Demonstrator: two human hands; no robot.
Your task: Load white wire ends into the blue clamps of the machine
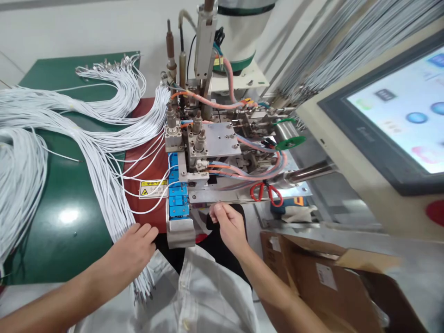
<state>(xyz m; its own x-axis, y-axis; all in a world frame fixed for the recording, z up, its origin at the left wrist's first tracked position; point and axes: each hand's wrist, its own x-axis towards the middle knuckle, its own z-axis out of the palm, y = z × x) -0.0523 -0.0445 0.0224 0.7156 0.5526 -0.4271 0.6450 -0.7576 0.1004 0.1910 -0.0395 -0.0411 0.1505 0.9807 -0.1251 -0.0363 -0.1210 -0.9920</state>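
Lying over a bundle of thin white cables [100,185], the left hand [132,252] has fingers close together, their grip unclear. The bundle overhangs the near edge of the glossy green tabletop [69,249]. The right hand [229,226], narrowly curled, any contents indiscernible, occupies open room beside the flat silver metal rail [225,196].

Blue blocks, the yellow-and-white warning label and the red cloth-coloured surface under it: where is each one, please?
Blue blocks [178,200]: head view, on a block near the row's lower end.
Warning label [152,188]: head view, on its printed middle.
Red surface [149,161]: head view, on a bare patch above the label.
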